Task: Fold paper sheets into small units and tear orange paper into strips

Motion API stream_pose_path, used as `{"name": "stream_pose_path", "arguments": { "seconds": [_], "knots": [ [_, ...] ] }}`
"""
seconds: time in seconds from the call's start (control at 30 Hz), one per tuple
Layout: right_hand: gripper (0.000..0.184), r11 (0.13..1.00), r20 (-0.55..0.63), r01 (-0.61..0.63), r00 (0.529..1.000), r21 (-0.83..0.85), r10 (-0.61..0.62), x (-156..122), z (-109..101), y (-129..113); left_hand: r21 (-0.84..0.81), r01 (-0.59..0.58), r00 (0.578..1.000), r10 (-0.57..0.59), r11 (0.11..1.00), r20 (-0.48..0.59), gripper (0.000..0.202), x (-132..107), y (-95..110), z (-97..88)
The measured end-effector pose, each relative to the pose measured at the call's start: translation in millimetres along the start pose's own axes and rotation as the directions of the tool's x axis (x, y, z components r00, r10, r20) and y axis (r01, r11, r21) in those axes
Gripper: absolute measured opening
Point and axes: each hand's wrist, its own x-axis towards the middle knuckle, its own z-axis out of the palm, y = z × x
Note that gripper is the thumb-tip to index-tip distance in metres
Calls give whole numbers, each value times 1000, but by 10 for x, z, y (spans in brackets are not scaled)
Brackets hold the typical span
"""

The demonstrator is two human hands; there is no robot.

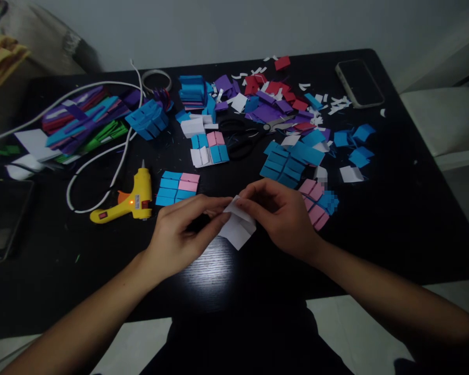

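Both my hands meet over the near middle of a black table (394, 219). My left hand (182, 234) and my right hand (279, 213) each pinch a folded white paper piece (238, 226) between thumb and fingers, holding it just above the tabletop. A yellow glue gun (131, 200) with a lit orange lamp lies to the left of my left hand. Right behind my hands lies a blue and pink folded paper block (176, 188), and a pink and blue one (318, 205) lies beside my right hand.
Black scissors (248, 135) lie among blue, purple, red and white paper scraps (273, 104) at the back. A stack of coloured paper strips (82, 120) and white cables (97, 161) fill the left. A phone (358, 82) lies far right, a roll of tape (156, 79) at the back.
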Motion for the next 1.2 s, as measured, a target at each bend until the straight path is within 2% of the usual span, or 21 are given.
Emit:
{"name": "stream_pose_path", "arguments": {
  "seconds": [0.5, 0.93, 0.97, 1.07, 1.1, 1.13, 1.2],
  "knots": [
    [25, 1000, -4, 10, 1000, 10, -10, -6, 15, -5, -70, 53, 998, -51, 996, 22, 23, 5, 21, -6],
    [22, 1000, 30, 24, 999, 9, -25, -21, 8, -26, -76, 86, 996, -87, 993, -11, 20, -3, 19, 3],
    [25, 1000, 52, 28, 998, 2, -28, -32, 7, -27, -84, 98, 995, -99, 992, -11, 19, -2, 20, 4],
    [60, 996, 140, 73, 988, -56, -65, -70, 12, -18, -109, 141, 990, -143, 984, -12, 18, -1, 17, 10],
    [66, 992, 159, 94, 984, -82, -80, -80, 16, -8, -115, 152, 988, -154, 982, -14, 18, -2, 15, 13],
    [65, 988, 164, 111, 982, -105, -93, -85, 22, 6, -117, 161, 986, -164, 980, -17, 18, -3, 13, 15],
    [51, 983, 137, 128, 985, -131, -110, -86, 33, 36, -111, 169, 984, -174, 979, -29, 18, -5, 12, 19]
  ]
}}
